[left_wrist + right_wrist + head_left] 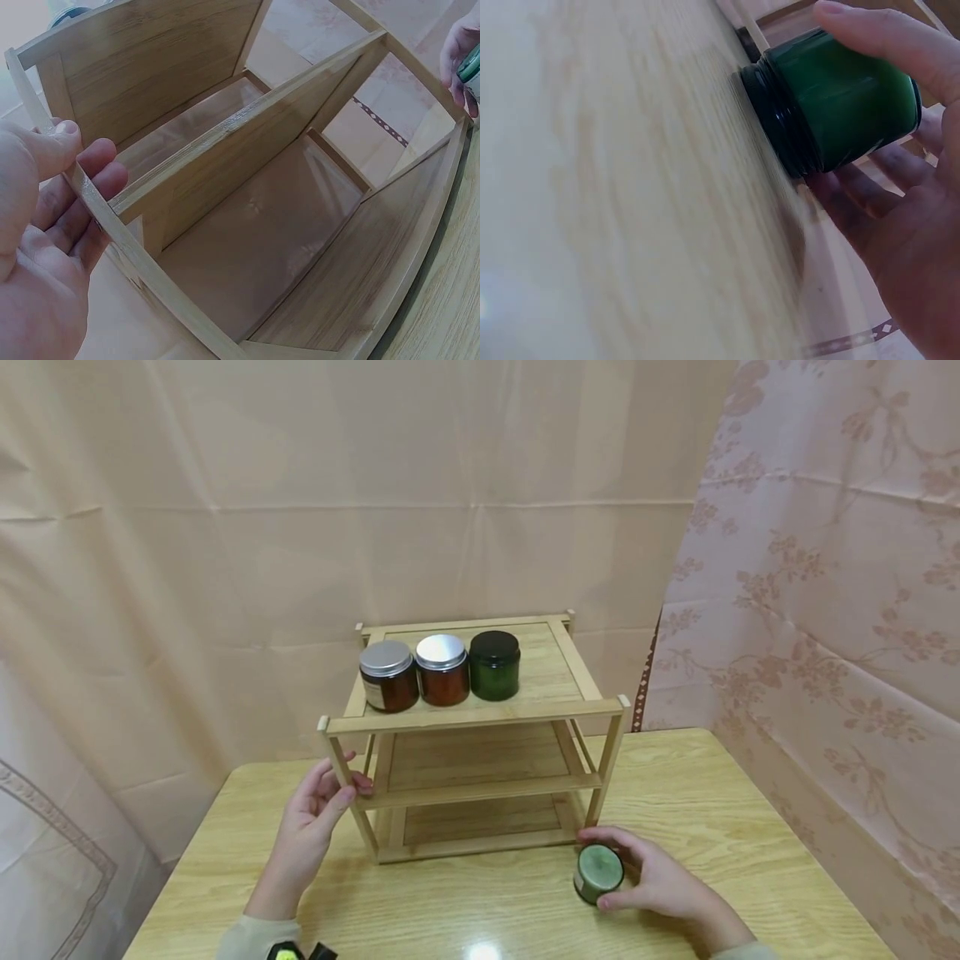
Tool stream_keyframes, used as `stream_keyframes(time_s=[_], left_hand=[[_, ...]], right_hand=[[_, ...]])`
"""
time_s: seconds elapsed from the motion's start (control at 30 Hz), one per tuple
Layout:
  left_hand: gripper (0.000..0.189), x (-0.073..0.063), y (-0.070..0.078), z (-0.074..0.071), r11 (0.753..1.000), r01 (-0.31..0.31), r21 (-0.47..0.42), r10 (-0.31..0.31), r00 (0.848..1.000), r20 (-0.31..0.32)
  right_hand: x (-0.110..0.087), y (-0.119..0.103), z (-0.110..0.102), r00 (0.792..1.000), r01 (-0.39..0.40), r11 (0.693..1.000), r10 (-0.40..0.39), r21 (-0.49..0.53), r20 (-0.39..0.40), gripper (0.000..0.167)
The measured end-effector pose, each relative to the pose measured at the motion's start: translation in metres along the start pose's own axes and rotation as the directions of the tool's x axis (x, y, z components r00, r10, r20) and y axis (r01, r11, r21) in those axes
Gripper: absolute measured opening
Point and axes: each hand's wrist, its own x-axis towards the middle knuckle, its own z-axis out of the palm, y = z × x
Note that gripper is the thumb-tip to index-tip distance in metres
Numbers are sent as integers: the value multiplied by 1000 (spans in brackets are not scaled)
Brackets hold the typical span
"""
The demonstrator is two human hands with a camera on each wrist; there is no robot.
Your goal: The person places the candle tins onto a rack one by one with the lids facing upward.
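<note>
My left hand (pixel 311 814) grips the left front post of a three-tier wooden rack (pixel 480 795), thumb in front and fingers behind. In the left wrist view the thumb and fingertips close around that post beside the middle shelf. By the rack's right front foot, my right hand (pixel 656 877) holds a green glass jar (pixel 600 870) between thumb and fingers. The jar is upside down, its black lid (pixel 776 120) facing the tabletop and close to it. On the top shelf stand two amber jars (pixel 387 677) (pixel 444 675) with silver lids and a green jar (pixel 495 668) with a black lid.
The rack stands on a wood-grain table (pixel 465 910), near its back edge. Beige curtain cloth (pixel 420 485) hangs behind, and a pink floral cloth (pixel 840 568) hangs on the right. A black and yellow object (pixel 288 952) shows by the left wrist.
</note>
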Motion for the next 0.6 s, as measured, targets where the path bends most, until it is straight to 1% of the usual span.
stream_keyframes(time_s=[0.3, 0.6], left_hand=[[46, 1, 0, 0, 1000, -11, -5, 11, 1000, 8], [45, 0, 0, 0, 1000, -7, -6, 7, 1000, 2]], right_hand=[[0, 4, -2, 1000, 7, 1000, -7, 19, 20, 76], [-1, 5, -2, 999, -17, 1000, 17, 10, 32, 75]])
